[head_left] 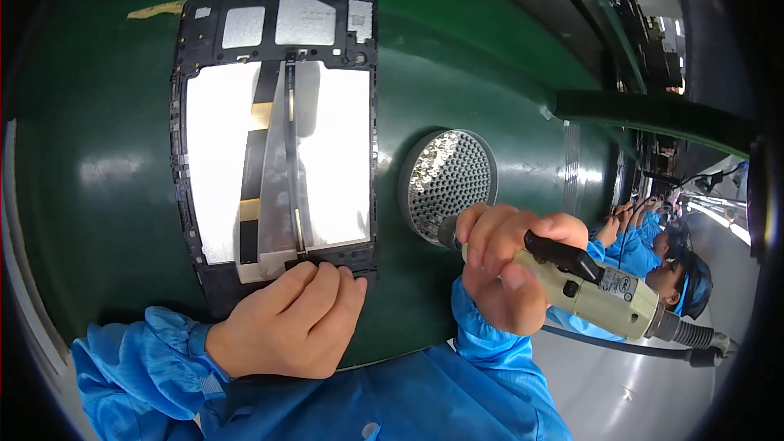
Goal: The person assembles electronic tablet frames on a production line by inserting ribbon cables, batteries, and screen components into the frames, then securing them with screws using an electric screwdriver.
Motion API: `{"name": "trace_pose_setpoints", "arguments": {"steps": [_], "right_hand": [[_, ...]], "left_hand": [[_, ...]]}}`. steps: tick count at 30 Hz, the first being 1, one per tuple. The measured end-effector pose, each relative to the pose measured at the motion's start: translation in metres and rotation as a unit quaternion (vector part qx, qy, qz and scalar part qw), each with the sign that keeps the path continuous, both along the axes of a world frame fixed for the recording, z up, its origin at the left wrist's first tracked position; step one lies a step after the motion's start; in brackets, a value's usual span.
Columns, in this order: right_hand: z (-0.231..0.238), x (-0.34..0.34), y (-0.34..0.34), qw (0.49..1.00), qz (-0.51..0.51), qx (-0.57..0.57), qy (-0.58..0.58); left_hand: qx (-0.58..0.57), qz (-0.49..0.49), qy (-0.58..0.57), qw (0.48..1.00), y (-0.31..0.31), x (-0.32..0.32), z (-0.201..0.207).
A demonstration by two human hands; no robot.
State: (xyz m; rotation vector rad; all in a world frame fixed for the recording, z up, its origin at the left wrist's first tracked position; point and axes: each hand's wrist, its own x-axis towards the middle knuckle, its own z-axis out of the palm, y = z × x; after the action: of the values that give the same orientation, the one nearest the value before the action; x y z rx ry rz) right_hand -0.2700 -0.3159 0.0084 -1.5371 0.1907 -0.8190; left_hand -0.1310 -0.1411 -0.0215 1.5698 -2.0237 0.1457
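An opened tablet frame (278, 147) lies on the green bench, with a bright silver back, black edges and ribbon cables running lengthwise. My left hand (298, 322) rests at its lower edge. The fingers of that hand are curled together with their tips on the black border by the end of a thin cable; the thumb is hidden. My right hand (514, 265) wraps round a pale electric screwdriver (600, 290) with a black lever. The tool lies tilted, its nose at the near rim of a round dish (453, 175) of small screws sitting in holes. The screwdriver's tip is hard to see.
A yellowish strip (155, 11) sticks out beyond the frame's upper left corner. A green metal bar (653, 118) crosses at the right. A cable (621, 347) trails from the screwdriver. Other people in blue clothing (645, 241) work along the bench to the right.
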Motion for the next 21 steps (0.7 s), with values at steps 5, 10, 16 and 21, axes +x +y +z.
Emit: {"name": "trace_pose_setpoints", "arguments": {"steps": [5, 10, 16, 21], "right_hand": [[-0.003, 0.002, 0.002, 1.000, 0.007, -0.005, 0.013], [-0.005, 0.005, 0.003, 1.000, 0.004, -0.016, 0.000], [-0.004, 0.003, 0.001, 0.999, -0.031, -0.004, -0.002], [0.004, 0.004, 0.007, 0.999, -0.036, -0.015, -0.029]], "left_hand": [[-0.016, 0.004, -0.002, 1.000, 0.000, -0.002, -0.006], [0.025, -0.017, 0.019, 0.999, 0.001, 0.003, 0.000], [0.048, -0.009, 0.080, 0.996, -0.010, 0.015, -0.002], [0.060, 0.024, 0.091, 0.994, -0.008, 0.010, 0.000]]}}
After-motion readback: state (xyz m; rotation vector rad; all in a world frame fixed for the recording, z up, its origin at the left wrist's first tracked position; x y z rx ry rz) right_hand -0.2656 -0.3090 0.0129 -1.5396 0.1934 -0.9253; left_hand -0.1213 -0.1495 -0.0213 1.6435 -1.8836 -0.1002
